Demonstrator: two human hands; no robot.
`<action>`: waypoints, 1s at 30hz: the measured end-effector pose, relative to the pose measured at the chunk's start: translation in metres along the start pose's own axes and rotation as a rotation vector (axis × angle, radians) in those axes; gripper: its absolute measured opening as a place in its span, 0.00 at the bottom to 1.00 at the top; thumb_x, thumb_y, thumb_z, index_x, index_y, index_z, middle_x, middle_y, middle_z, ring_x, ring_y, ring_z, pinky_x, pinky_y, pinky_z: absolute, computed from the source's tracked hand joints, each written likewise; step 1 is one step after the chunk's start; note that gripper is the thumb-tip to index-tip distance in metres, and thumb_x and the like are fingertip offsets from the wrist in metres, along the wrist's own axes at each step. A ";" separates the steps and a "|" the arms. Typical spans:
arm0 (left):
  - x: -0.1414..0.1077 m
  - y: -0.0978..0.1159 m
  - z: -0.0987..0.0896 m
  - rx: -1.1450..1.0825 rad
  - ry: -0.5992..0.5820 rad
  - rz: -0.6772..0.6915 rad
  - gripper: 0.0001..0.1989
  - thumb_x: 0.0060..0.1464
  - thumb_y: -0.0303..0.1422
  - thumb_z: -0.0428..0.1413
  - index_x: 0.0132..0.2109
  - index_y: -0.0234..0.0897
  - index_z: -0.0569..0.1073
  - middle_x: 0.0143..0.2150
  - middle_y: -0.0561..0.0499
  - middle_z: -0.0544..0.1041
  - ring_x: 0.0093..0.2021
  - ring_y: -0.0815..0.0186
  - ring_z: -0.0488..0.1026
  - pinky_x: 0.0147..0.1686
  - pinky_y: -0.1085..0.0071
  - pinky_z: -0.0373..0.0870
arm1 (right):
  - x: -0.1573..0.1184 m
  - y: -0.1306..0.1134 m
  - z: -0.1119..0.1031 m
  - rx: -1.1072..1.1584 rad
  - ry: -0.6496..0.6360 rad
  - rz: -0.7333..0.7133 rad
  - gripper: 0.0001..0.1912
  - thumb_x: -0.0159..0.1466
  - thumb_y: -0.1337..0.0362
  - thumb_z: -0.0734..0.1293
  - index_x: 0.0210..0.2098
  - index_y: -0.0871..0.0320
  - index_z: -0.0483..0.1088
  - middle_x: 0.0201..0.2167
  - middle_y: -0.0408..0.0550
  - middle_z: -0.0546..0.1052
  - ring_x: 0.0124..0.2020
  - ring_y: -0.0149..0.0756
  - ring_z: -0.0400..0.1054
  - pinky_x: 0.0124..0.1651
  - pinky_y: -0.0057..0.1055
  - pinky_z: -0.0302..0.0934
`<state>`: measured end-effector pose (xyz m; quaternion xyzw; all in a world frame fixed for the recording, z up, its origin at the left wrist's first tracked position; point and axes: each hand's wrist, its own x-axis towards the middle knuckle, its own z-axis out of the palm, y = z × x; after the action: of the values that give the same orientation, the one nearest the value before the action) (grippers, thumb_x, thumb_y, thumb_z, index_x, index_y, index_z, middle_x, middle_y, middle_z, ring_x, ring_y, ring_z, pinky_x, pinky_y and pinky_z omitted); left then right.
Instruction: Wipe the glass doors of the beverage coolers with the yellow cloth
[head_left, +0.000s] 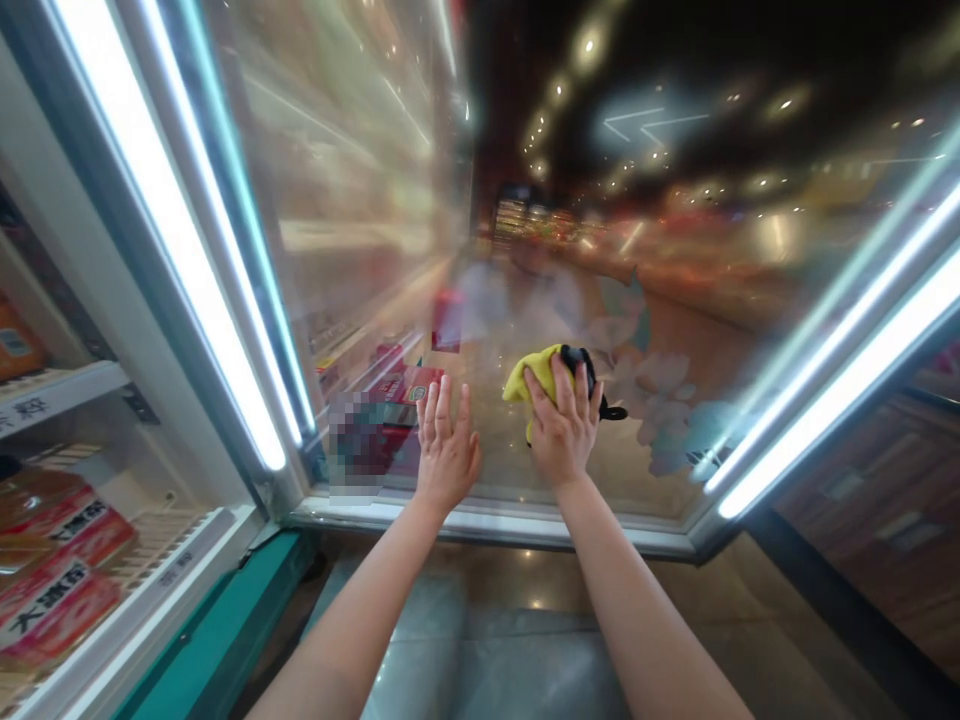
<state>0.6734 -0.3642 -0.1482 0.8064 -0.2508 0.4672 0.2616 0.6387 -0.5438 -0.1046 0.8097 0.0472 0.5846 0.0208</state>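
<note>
My right hand (562, 425) presses a yellow cloth (534, 372) with a dark edge and a small black loop against a glass door (487, 480). Its fingers are spread over the cloth, low on the pane. To the left, my left hand (446, 445) holds nothing and lies flat against the same glass, fingers stretched upward. Pink and red packages (405, 385) show in the pane beside my left hand, partly blurred out. Pale flower shapes (660, 390) appear on the glass right of the cloth.
Bright light strips (187, 250) run down both sides of the door. At left, a refrigerated shelf (172, 550) holds red-labelled bottle packs (67, 570), above a teal base (217, 620). Grey tiled floor (510, 650) lies below the door's bottom frame (480, 525).
</note>
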 end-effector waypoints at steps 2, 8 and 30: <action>0.001 0.004 0.003 -0.008 -0.008 0.012 0.44 0.60 0.27 0.52 0.76 0.39 0.38 0.79 0.41 0.34 0.77 0.49 0.33 0.74 0.45 0.40 | -0.006 0.016 -0.001 -0.023 0.072 0.059 0.27 0.69 0.67 0.62 0.65 0.43 0.68 0.68 0.48 0.66 0.74 0.52 0.47 0.74 0.59 0.41; -0.002 0.018 0.015 -0.021 -0.010 0.074 0.45 0.60 0.25 0.53 0.77 0.40 0.37 0.79 0.41 0.35 0.77 0.49 0.35 0.74 0.45 0.39 | -0.031 0.025 0.000 -0.076 0.069 -0.087 0.25 0.68 0.68 0.64 0.62 0.43 0.71 0.64 0.48 0.71 0.74 0.49 0.48 0.74 0.58 0.41; 0.036 0.096 0.034 -0.051 -0.027 0.191 0.45 0.60 0.27 0.53 0.76 0.39 0.38 0.78 0.39 0.42 0.78 0.52 0.35 0.74 0.46 0.36 | -0.040 0.113 -0.027 -0.139 0.023 0.215 0.31 0.67 0.68 0.62 0.68 0.47 0.63 0.73 0.52 0.56 0.76 0.53 0.40 0.72 0.63 0.45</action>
<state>0.6480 -0.4633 -0.1125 0.7780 -0.3419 0.4727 0.2331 0.6064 -0.6609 -0.1241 0.8001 -0.0803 0.5944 0.0135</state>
